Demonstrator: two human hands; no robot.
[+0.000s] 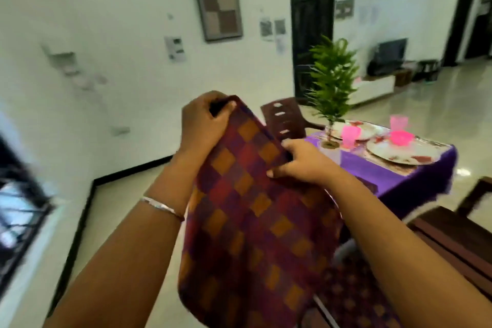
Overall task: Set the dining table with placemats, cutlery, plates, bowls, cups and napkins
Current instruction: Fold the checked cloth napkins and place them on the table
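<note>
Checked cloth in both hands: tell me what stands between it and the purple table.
Nothing solid blocks it. Both hands, left and right, hold the checked cloth up in the air, short of the purple table. The far end already carries plates and pink cups; the near end is hidden behind the cloth.
</note>
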